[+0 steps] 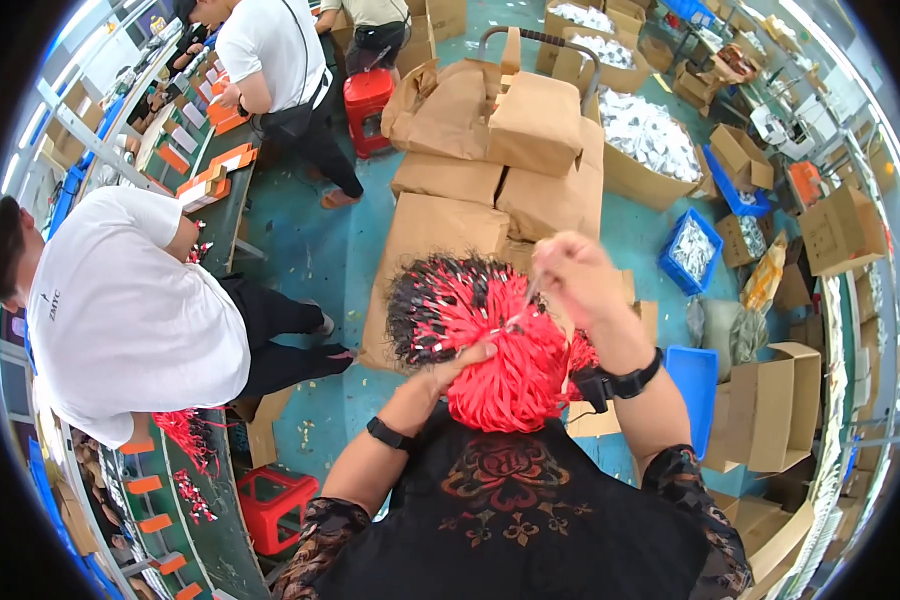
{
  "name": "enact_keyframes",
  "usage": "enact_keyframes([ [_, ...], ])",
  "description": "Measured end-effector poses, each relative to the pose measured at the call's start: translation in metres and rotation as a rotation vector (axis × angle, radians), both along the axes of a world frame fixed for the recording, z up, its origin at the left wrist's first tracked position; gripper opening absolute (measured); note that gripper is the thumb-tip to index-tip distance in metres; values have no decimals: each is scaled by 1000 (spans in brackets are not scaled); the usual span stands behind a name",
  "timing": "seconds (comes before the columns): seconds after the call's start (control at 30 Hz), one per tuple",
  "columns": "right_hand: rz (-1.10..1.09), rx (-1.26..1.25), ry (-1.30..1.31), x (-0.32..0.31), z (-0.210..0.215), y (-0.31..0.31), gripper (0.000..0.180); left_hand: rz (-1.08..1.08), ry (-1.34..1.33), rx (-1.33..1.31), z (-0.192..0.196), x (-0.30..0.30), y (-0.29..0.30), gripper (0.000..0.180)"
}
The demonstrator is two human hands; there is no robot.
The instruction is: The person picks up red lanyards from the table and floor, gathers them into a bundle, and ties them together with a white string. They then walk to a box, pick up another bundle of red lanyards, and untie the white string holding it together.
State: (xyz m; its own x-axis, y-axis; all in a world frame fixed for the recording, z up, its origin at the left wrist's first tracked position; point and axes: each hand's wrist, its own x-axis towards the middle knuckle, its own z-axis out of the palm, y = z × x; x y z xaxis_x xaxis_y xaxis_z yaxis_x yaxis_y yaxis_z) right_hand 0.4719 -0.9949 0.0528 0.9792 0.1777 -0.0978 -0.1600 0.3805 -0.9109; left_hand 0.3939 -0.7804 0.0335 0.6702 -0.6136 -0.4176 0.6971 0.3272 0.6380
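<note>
A big bundle of red and black strands (pixel 505 375), flat and ribbon-like in the red part, is held in front of my body above the brown packages. The black ends fan out to the left, with small white bits among them. My left hand (pixel 460 368) is closed on the near left side of the bundle, its thumb lying across the red strands. Above the bundle's right side, my right hand (pixel 578 283) is raised and slightly blurred. Its fingers pinch a thin pale strand (pixel 522 312) that runs down to the middle of the bundle.
Paper-wrapped packages (pixel 440 225) and a carton (pixel 535 120) lie on a handled cart. On the left, a person in a white shirt (pixel 140 300) works at a conveyor line (pixel 205 480), near a red stool (pixel 275 510). Blue bins (pixel 690 248) and open cartons (pixel 770 405) stand on the right.
</note>
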Motion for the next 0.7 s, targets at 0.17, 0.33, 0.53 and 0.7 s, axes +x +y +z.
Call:
enact_keyframes([
  [0.17,25,-312,-46,-4,33,-9,19,77,27,-10,-28,-12,4,52],
  [0.33,-112,-162,-21,-5,18,-17,19,86,171,-155,-50,-17,16,66],
  [0.53,-126,105,9,-11,15,-2,18,63,138,-351,-90,4,12,69],
  [0.7,-129,-227,-53,7,17,5,14,84,209,-527,-64,22,-3,65],
])
